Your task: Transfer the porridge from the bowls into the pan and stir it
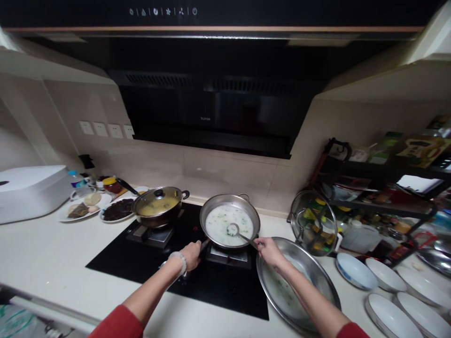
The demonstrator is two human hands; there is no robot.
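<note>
A wok (pixel 204 206) stands on the right burner, holding white soup (pixel 221 220) with green bits in it. My left hand (pixel 192 256) is closed round the wok's handle (pixel 204 245). In my right hand (pixel 269 251) is the handle of a ladle (pixel 232 229), whose bowl rests in the soup near the wok's middle. Below my right forearm sits a wide metal basin (pixel 327 286) containing similar white liquid with green pieces, partly covered by the arm.
A lidded pan (pixel 158 220) occupies the left burner, its handle pointing back left. Plates of food (pixel 84 206) stand farther left. Several white bowls (pixel 387 317) sit front right, below a crowded rack (pixel 380 206). A glass lid (pixel 313 223) leans there. The range hood (pixel 211 108) hangs above.
</note>
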